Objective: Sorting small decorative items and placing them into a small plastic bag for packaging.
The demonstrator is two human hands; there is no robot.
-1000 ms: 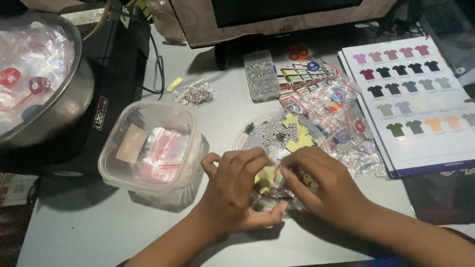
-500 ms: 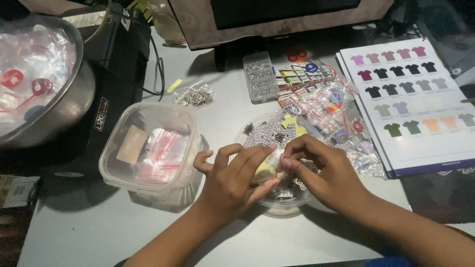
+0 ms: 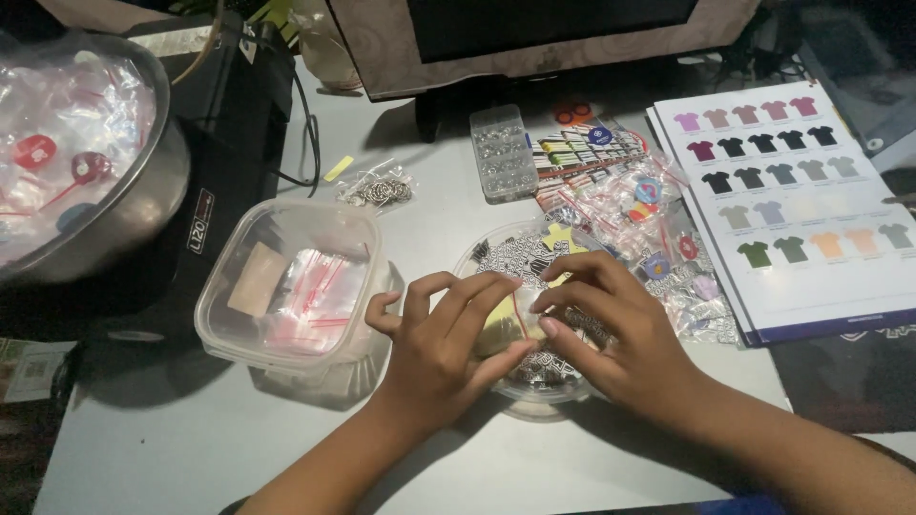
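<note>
Both hands meet over a round clear tub (image 3: 496, 250) full of small black-and-white and yellow pieces. The left hand (image 3: 444, 348) and the right hand (image 3: 615, 334) pinch a little clear bag (image 3: 504, 319) between thumbs and fingertips, just above the tub. To the left sits a square plastic box (image 3: 286, 286) holding red-striped empty bags and a tan card. A steel bowl (image 3: 143, 200) at far left is heaped with bagged items.

A pale grey tabletop (image 3: 191, 448) fills the view under dim light; beyond its far edge stands what may be a monitor (image 3: 534, 38).
</note>
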